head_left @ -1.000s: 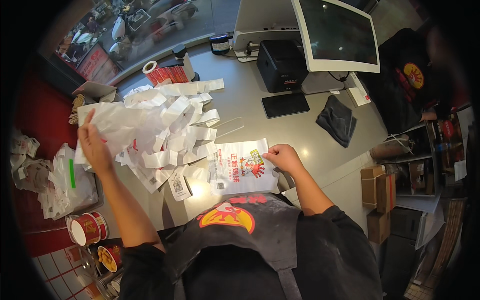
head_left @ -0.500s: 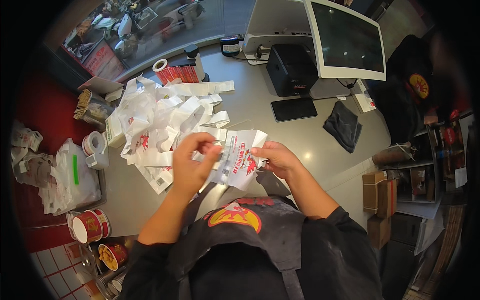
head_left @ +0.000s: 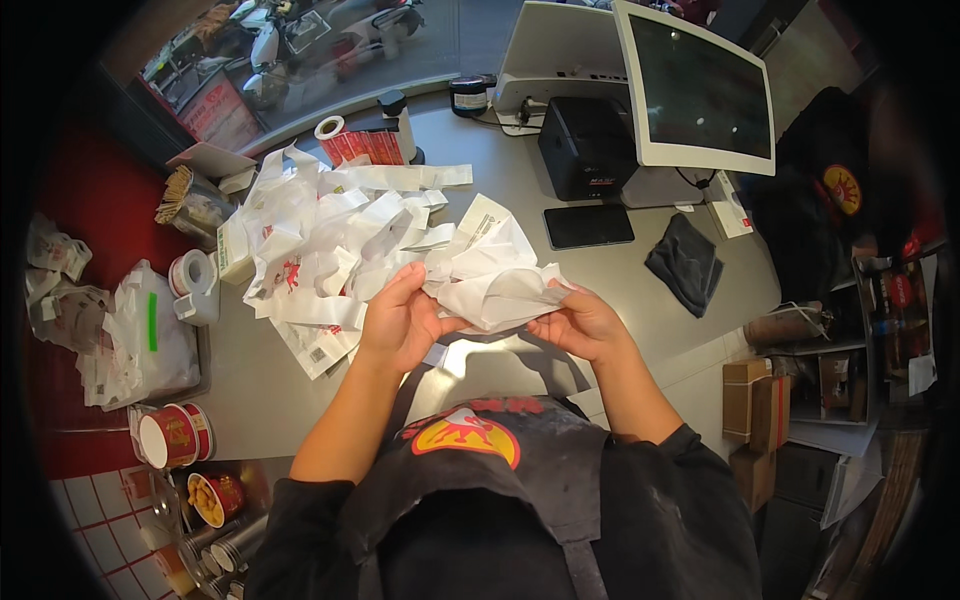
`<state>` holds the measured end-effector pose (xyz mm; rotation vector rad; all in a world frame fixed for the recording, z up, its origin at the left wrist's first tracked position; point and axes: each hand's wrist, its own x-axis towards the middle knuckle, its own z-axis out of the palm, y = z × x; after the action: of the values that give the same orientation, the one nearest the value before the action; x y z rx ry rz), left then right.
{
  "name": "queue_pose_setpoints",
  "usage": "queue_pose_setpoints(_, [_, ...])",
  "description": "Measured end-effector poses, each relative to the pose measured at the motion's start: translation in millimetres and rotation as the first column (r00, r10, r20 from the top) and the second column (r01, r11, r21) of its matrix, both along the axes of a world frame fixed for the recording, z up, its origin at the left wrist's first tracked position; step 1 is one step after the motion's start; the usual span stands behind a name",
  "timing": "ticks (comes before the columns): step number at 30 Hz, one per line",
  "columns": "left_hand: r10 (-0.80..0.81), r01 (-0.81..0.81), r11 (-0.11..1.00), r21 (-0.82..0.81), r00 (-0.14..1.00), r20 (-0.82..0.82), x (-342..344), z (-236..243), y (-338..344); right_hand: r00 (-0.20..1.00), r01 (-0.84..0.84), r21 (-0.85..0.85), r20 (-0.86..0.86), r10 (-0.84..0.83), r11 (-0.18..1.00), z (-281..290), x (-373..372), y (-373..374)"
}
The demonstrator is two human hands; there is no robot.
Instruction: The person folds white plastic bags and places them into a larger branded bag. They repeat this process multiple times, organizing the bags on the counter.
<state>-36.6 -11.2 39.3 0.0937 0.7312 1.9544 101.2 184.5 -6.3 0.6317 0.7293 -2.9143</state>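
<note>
A crumpled white bag is stretched between both of my hands over the front of the counter. My left hand grips its left side, thumb on top. On the right, my right hand has its fingers closed on the bag's other end. Just behind and to the left lies a large loose pile of white bags with red prints and folded handles.
Around the steel counter are a monitor, black printer, phone, dark cloth, tape dispenser, label roll and red tubs. A person in black is at the right, near cardboard boxes.
My left hand has come from the far left to meet my right hand at the centre. The printed bag is now turned and crumpled, its inner white surface upward, between both hands.
</note>
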Motion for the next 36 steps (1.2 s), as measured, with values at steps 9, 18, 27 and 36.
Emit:
queue_pose_setpoints(9, [-0.107, -0.1, 0.977, -0.191, 0.542, -0.833, 54.1, 13.9, -45.9, 0.965, -0.194, 0.251, -0.125, 0.231, 0.948, 46.6, -28.6, -60.2])
queue_pose_setpoints(18, [-0.395, -0.682, 0.731, -0.011, -0.411, -0.821, 43.1, 19.6, -105.7, 0.868, -0.448, -0.011, -0.246, 0.432, 0.894, 54.5, -102.1, -119.6])
queue_pose_setpoints(27, [0.119, -0.927, 0.178, 0.33, -0.312, -0.942, -46.4, 63.2, -215.0, 0.937, -0.148, 0.439, -0.223, 0.267, 0.886, 75.4, -154.3, -108.6])
queue_pose_setpoints(36, [-0.455, -0.805, 0.571, -0.162, -0.146, -0.879, -136.1, 1.9, -174.9, 0.988, -0.053, 0.875, 0.115, -0.101, 0.482, -19.6, -171.5, -59.0])
